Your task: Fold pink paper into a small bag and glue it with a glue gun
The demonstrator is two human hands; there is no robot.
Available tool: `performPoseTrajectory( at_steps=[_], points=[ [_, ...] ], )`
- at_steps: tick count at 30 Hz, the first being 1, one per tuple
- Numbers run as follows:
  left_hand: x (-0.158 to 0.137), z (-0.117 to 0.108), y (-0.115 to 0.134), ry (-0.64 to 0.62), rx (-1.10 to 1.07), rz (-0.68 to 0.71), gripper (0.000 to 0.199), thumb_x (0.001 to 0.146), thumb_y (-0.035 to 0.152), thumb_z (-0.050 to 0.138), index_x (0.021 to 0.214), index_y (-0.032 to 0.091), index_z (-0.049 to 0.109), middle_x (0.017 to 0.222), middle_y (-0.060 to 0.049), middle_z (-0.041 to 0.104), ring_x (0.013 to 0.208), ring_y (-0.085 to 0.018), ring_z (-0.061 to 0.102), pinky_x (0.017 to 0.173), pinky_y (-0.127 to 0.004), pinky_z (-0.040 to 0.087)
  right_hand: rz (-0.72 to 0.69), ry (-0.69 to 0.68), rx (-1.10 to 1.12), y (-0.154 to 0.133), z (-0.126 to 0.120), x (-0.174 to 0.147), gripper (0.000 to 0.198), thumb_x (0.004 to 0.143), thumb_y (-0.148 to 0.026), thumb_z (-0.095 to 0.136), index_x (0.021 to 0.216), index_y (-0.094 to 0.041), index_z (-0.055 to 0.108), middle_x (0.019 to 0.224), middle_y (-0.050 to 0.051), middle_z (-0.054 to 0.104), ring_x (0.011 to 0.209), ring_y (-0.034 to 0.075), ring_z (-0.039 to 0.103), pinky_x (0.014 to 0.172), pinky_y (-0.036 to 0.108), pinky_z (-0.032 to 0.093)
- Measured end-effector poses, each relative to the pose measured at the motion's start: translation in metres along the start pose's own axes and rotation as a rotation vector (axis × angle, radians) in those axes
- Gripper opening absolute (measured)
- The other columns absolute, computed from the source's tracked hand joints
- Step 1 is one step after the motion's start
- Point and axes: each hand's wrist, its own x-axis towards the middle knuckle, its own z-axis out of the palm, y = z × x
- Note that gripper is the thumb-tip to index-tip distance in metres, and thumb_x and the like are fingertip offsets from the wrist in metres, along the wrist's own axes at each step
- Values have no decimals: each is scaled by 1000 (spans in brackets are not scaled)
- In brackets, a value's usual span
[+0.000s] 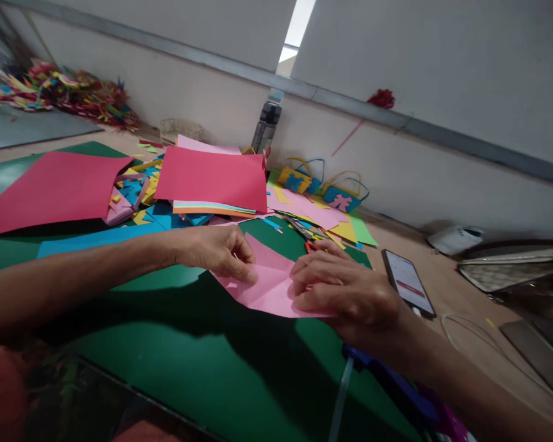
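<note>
A sheet of pink paper [270, 288] with creases across it is held up over the green table. My left hand [221, 252] pinches its left side between thumb and fingers. On the right side, my right hand [345, 288] grips the same sheet, its fingers curled over the paper's face and the thumb hidden. Just beyond my right hand lie scissors [298, 226] with red handles, partly covered by the fingers. A blue paper strip [96, 239] passes behind my left forearm.
Red paper sheets [212, 178] top a stack at the back, and another red sheet [59, 187] lies left. Small paper bags [343, 199] stand near the wall. A phone [408, 282] with a cable lies right. A blue object [396, 387] sits under my right forearm.
</note>
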Motion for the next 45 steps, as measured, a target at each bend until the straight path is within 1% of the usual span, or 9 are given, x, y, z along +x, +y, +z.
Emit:
performPoseTrajectory(
  at_steps=[7, 15, 20, 23, 29, 34, 38, 41, 45],
  points=[
    [0, 7, 1, -44, 113, 22, 20, 74, 29, 59, 65, 12, 56, 52, 5, 38, 47, -5, 29, 42, -18, 20, -19, 15, -179, -2, 17, -7, 19, 85, -13, 47, 76, -21, 62, 78, 2, 64, 86, 17, 56, 92, 42, 28],
    [0, 16, 4, -179, 75, -29, 19, 80, 25, 50, 64, 15, 53, 50, 5, 40, 47, -7, 37, 45, -19, 29, 155, -72, -38, -6, 15, 8, 10, 79, -20, 61, 69, -18, 60, 77, 2, 65, 81, 17, 57, 90, 42, 28],
    [1, 16, 3, -234, 28, -61, 19, 79, 26, 50, 64, 15, 51, 50, 4, 45, 46, -8, 41, 46, -19, 31, 252, -230, 7, -3, 13, 24, 14, 75, -19, 63, 62, -17, 57, 65, -2, 64, 61, 11, 53, 92, 43, 28],
    [1, 15, 1, -244, 21, -57, 11, 77, 21, 50, 68, 15, 53, 52, 4, 47, 48, -8, 43, 47, -18, 33, 272, -230, 11, 2, 16, 30, 14, 72, -17, 64, 61, -18, 56, 58, -5, 59, 55, 9, 48, 95, 46, 25],
    [-2, 17, -1, -111, 208, 3, 7, 75, 15, 51, 72, 13, 57, 52, 5, 43, 46, -7, 40, 43, -17, 28, 224, -178, -110, -4, 18, 31, 15, 73, -15, 60, 60, -18, 54, 57, -5, 55, 55, 10, 46, 91, 44, 30],
    [-10, 30, 4, 64, 595, 210, 14, 76, 6, 49, 72, 14, 60, 68, 0, 58, 60, -9, 49, 54, -19, 33, 124, -82, -294, -18, 27, 20, 21, 79, -9, 48, 60, -17, 51, 65, 0, 58, 68, 14, 52, 92, 45, 27],
    [-14, 42, 10, 94, 808, 162, 18, 77, 3, 47, 70, 13, 60, 78, -4, 60, 65, -11, 52, 56, -21, 33, 65, -17, -458, -26, 41, 7, 21, 79, -5, 44, 64, -17, 53, 68, 3, 60, 76, 17, 53, 94, 47, 24],
    [-12, 47, 11, 76, 826, 110, 17, 74, 1, 48, 67, 12, 58, 77, -3, 59, 62, -10, 50, 54, -21, 32, 87, -7, -473, -26, 48, 2, 22, 79, -4, 44, 64, -17, 54, 67, 3, 60, 80, 18, 55, 95, 48, 24],
    [-7, 44, 8, 15, 622, 205, 15, 75, 3, 49, 68, 12, 59, 70, -2, 58, 60, -8, 49, 55, -19, 33, 199, -46, -271, -23, 44, 5, 18, 78, -8, 49, 64, -17, 56, 65, 1, 61, 75, 16, 56, 96, 50, 22]
  ],
)
